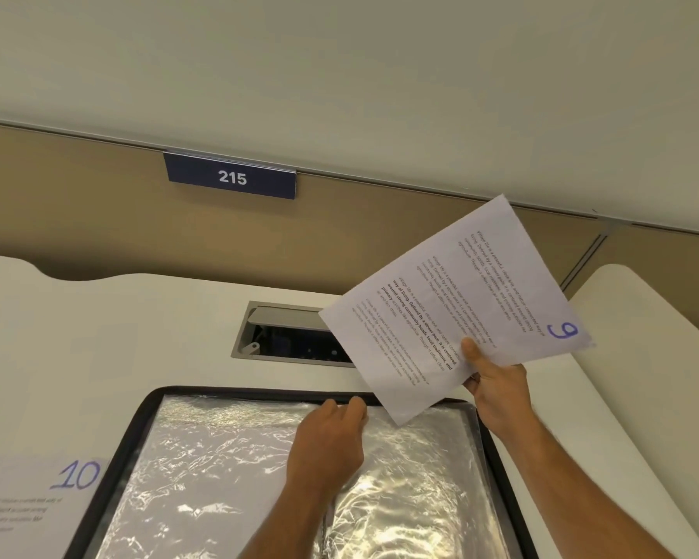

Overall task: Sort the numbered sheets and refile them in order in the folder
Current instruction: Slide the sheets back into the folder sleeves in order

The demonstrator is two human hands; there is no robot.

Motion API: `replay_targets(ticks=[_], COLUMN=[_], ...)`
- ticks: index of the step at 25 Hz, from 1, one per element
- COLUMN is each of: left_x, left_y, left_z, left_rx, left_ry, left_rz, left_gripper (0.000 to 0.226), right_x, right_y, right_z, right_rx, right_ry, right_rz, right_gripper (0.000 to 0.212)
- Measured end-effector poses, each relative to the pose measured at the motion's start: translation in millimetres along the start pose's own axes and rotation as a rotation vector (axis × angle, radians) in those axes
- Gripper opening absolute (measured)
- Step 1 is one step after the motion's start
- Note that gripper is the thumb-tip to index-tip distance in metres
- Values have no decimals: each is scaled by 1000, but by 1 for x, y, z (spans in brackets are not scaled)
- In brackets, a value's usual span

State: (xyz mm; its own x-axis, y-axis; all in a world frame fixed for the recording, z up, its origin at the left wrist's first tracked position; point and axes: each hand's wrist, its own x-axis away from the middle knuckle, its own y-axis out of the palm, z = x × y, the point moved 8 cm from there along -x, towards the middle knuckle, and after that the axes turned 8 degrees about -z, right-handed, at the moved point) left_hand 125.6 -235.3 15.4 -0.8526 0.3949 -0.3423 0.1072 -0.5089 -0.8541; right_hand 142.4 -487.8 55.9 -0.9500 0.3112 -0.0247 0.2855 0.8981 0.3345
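I see the right hand (495, 387) raised above the desk (97, 336), pinching a printed sheet marked 9 (457, 312) by its lower edge, thumb on the printed face and the other fingers behind it; the sheet is tilted and hangs over the folder's far right corner. The left hand (327, 445) lies on the open folder (110, 470), its fingers curled over the top edge of the glossy plastic sleeves (218, 457) near the middle; I cannot tell whether it grips a sleeve or only rests there. The black-rimmed folder lies flat on the desk in front of me. Just left of it lies another sheet marked 10 (29, 494). Beyond the folder is an open cable hatch (283, 332), and on the partition behind it a plate reading 215 (231, 177).
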Motion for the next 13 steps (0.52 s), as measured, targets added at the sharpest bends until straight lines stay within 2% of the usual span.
replay_targets(ticks=[7,10,13], left_x=[-2,-5,-13], left_y=[0,6,10], left_z=[-3,-8,-13], left_rx=[117,187,169], left_ry=[68,41,-60], left_rz=[49,-5,-178], left_gripper=[23,25,12], right_x=[-8,-21,-32], right_y=[-14,-15,-14], right_z=[8,3,1], right_rx=[211,355,421], right_ry=[126,157,179], right_rz=[-128,-173,-203], right_gripper=[65,97,104])
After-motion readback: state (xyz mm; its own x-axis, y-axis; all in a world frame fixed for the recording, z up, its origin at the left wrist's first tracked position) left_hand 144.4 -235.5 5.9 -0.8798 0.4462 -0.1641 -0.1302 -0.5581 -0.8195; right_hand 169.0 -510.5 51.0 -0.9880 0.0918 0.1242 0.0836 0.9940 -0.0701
